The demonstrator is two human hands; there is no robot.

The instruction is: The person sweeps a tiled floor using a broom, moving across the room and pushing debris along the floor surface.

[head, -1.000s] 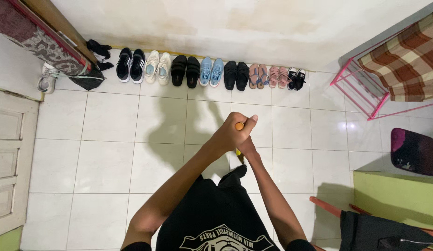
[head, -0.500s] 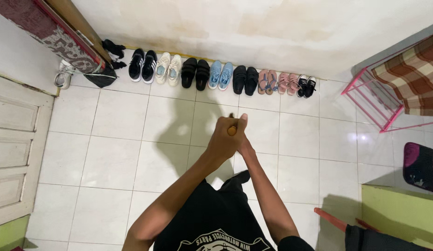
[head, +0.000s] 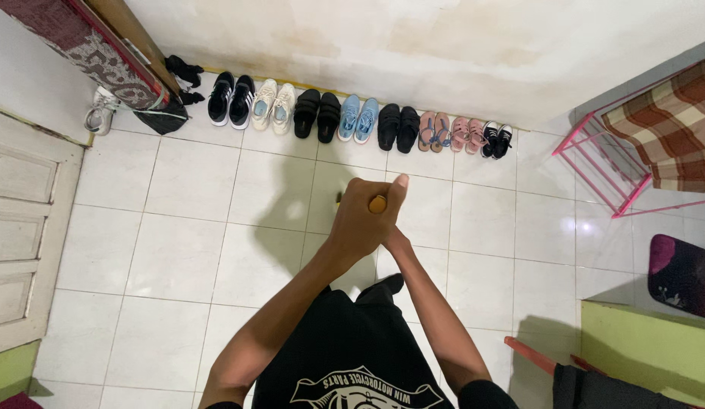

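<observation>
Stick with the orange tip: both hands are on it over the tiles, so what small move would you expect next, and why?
Probably a short stroke along the floor toward the body. The left hand closes over the orange tip of the stick, with the right hand just below it. The lower end is hidden behind the hands, so what it touches cannot be told. The shoes line the wall, apart from the hands.

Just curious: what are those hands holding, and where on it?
A stick with an orange top end. The left hand wraps that top; the right hand sits just below.
</observation>
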